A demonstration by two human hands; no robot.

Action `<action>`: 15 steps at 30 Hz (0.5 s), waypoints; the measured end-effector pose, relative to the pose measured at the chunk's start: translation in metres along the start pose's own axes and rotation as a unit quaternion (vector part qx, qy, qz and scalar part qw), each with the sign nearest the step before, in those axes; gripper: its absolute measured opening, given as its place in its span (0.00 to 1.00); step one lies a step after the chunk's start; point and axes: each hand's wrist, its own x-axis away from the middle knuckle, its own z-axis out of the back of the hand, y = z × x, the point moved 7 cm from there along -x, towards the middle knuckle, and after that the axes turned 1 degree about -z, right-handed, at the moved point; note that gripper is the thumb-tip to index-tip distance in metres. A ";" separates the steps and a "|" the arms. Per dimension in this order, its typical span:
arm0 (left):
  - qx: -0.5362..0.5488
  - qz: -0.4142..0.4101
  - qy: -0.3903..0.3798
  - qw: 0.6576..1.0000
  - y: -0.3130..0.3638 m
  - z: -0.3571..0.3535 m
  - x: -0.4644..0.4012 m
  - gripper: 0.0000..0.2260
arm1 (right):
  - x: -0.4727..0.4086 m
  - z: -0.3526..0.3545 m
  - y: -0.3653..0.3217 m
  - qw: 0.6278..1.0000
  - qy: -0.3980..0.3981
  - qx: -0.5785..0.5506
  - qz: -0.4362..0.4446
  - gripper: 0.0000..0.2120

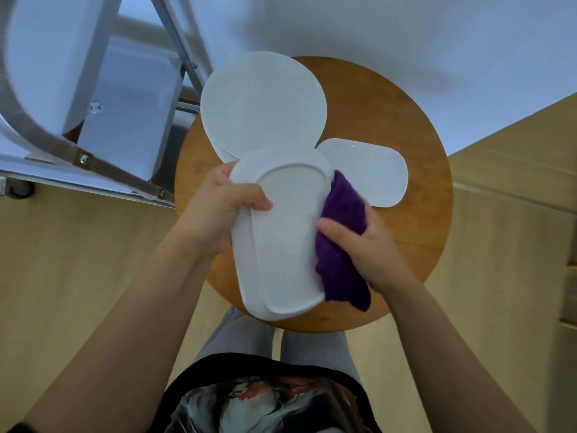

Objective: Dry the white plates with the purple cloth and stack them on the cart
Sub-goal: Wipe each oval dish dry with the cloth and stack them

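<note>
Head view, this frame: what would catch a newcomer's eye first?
The purple cloth stands out most, bunched in the right hand against the right edge of an oblong white plate, which the left hand grips underside up over the round wooden table. Behind it on the table lie round white plates and, to the right, a smaller oblong plate. A metal cart fills the upper left.

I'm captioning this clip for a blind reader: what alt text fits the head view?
A person's left hand holds an oblong white plate bottom side up over a round wooden table, while the right hand presses a purple cloth against its edge. Round plates and another oblong plate lie on the table; a metal cart stands at left.
</note>
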 end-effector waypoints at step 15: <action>0.070 0.219 -0.199 0.953 -0.045 0.010 0.011 0.29 | -0.003 0.032 -0.003 0.958 -0.142 0.238 -0.068 0.18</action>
